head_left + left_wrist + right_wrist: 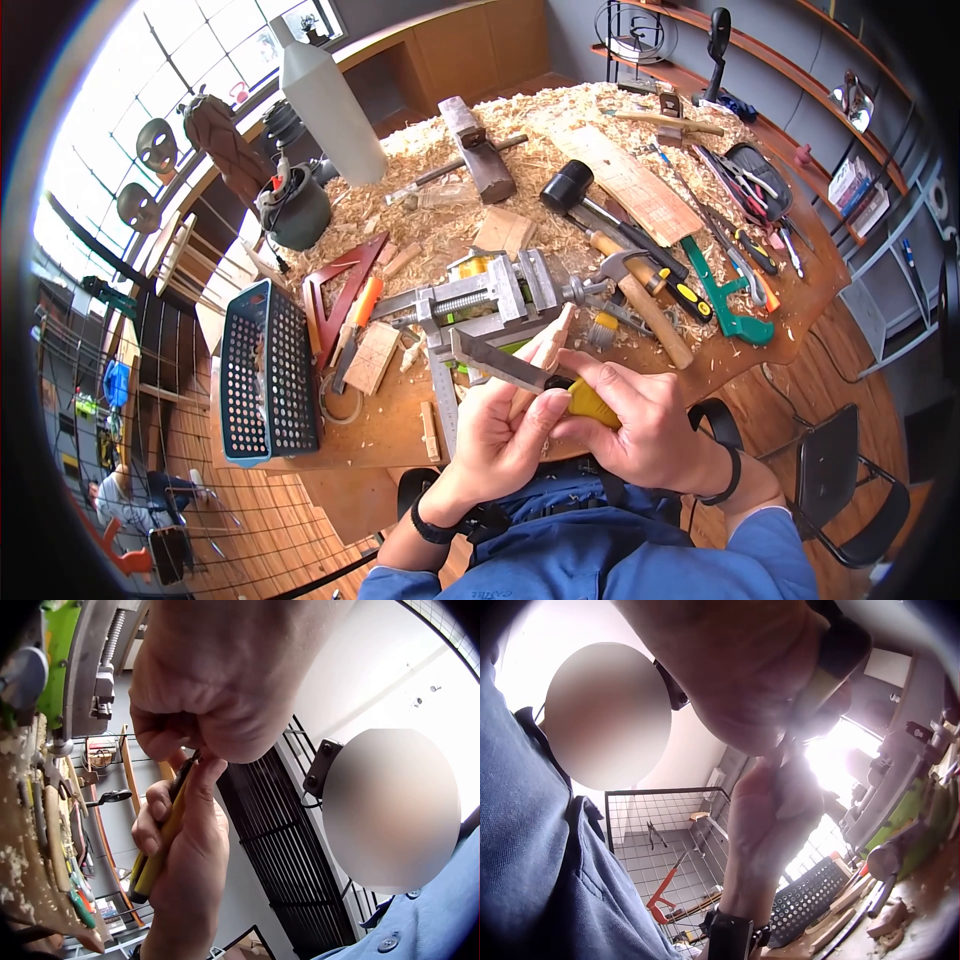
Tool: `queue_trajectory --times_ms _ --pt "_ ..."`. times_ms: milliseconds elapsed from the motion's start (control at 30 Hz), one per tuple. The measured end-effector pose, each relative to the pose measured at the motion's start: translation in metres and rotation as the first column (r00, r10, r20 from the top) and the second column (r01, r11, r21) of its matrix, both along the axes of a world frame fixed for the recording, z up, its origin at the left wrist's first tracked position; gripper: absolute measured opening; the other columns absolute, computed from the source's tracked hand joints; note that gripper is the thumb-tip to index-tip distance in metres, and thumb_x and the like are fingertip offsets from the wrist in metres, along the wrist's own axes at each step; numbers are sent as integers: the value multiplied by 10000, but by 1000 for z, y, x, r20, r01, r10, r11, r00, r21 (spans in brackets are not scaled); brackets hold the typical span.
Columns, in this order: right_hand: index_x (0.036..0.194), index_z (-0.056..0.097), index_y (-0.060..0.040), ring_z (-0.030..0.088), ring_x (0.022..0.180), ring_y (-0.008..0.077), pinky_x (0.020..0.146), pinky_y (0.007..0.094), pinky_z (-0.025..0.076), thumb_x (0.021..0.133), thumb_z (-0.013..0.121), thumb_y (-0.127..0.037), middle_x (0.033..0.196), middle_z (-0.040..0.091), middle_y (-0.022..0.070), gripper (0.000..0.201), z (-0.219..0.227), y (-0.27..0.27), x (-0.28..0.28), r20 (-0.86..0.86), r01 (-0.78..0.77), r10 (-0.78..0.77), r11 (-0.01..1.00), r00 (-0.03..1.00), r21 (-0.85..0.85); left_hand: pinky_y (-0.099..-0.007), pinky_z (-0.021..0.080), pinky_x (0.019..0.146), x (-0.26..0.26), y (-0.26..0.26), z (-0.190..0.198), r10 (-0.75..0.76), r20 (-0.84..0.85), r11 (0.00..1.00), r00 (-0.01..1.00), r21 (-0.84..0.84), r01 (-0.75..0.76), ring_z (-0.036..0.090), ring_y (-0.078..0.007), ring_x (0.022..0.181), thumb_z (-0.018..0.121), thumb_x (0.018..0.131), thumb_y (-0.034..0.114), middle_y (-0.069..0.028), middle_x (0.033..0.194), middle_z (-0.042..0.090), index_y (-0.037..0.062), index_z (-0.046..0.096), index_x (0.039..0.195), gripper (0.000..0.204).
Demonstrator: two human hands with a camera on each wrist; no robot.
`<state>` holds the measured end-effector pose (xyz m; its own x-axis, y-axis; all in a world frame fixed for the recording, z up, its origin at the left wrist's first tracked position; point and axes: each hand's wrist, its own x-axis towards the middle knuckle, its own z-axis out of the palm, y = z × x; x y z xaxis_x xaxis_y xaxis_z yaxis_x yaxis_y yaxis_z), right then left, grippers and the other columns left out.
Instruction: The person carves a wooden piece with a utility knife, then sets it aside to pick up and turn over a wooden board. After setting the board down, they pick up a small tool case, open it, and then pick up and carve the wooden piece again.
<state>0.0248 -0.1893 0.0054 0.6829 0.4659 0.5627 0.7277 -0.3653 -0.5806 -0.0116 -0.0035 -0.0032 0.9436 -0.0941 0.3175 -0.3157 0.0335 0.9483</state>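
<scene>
Head view: gripping a pale, tapered wooden stick (556, 338) with curled fingers of the left hand (500, 440), by the near edge of the brown tabletop (385, 425); gripping a yellow-handled, grey-bladed knife (596, 403) in the right hand (652, 424). Apparently whittling; probably calling next for a controlled stroke. Beyond, note a grey metal vise (512, 290); at the near-left corner, a dark perforated plastic basket (265, 380); past the left edge, a gridded window (205, 50).

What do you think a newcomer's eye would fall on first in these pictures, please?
Probably the pale wood shavings heaped across the workbench, with a metal vise near its front. Next comes the yellow-handled blade in the right hand, with a wooden piece in the left hand. A green-handled tool stands out on the bench's right side.
</scene>
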Motion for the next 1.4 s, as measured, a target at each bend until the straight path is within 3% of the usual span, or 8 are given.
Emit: queue_trajectory --times_ms 100,300,533,600,700,800,1200,1400 --pt "1326 621 20 712 645 331 538 396 550 892 782 -425 847 712 179 642 0 -1 -1 8 9 -8 1000 1000 -16 -266 502 949 2 4 2 34 114 982 993 183 -55 627 -132 1113 641 1016 48 -169 1298 691 -72 519 1456 472" --pt "1313 630 27 702 619 318 529 390 545 891 781 -428 801 692 161 638 -2 3 -2 26 51 -51 999 998 -9 -197 503 706 1 0 3 146 111 958 983 233 -168 618 -49 798 706 972 42 -84 997 742 -50 543 1445 508" --pt "1318 627 28 700 614 314 527 392 543 888 787 -422 801 693 159 643 -4 5 -3 23 69 -71 996 997 54 -210 513 786 -5 4 1 116 43 956 992 268 -123 618 -60 916 698 981 36 -75 1118 734 -64 555 1425 477" --pt "1326 620 26 707 624 318 533 391 551 883 792 -419 827 707 168 651 -2 2 -2 0 6 -6 1000 1000 22 -241 509 900 -5 1 -1 27 -83 997 996 -64 -33 620 -102 1057 684 996 45 -102 1253 697 -83 554 1415 458" --pt "1332 614 25 716 639 323 541 388 559 880 796 -417 848 718 173 656 -1 1 -3 3 0 0 1000 1000 11 -272 493 979 -1 3 0 -37 -56 996 998 -81 33 595 -127 1156 677 998 38 -129 1332 666 -90 538 1429 470" --pt "1332 616 22 722 650 317 548 386 566 879 796 -413 850 719 167 653 2 2 -5 -12 24 -24 1000 1000 -13 -266 497 968 -5 3 2 -23 -177 997 984 -78 9 591 -120 1148 676 995 22 -123 1334 665 -86 533 1437 477" --pt "1316 624 33 716 641 310 548 383 560 876 796 -422 838 711 158 656 -4 5 -6 8 102 -102 995 995 19 -224 523 860 -4 -7 -4 87 -82 987 993 -131 -97 612 -74 1007 681 993 15 -63 1152 707 -63 571 1414 443" --pt "1334 611 26 720 674 343 547 400 559 881 791 -426 856 711 178 664 -2 -2 -5 -9 69 -69 998 998 -12 -217 524 798 4 -6 1 6 -101 995 995 -98 -16 615 -55 951 672 1011 66 -31 1104 721 -54 556 1430 451"
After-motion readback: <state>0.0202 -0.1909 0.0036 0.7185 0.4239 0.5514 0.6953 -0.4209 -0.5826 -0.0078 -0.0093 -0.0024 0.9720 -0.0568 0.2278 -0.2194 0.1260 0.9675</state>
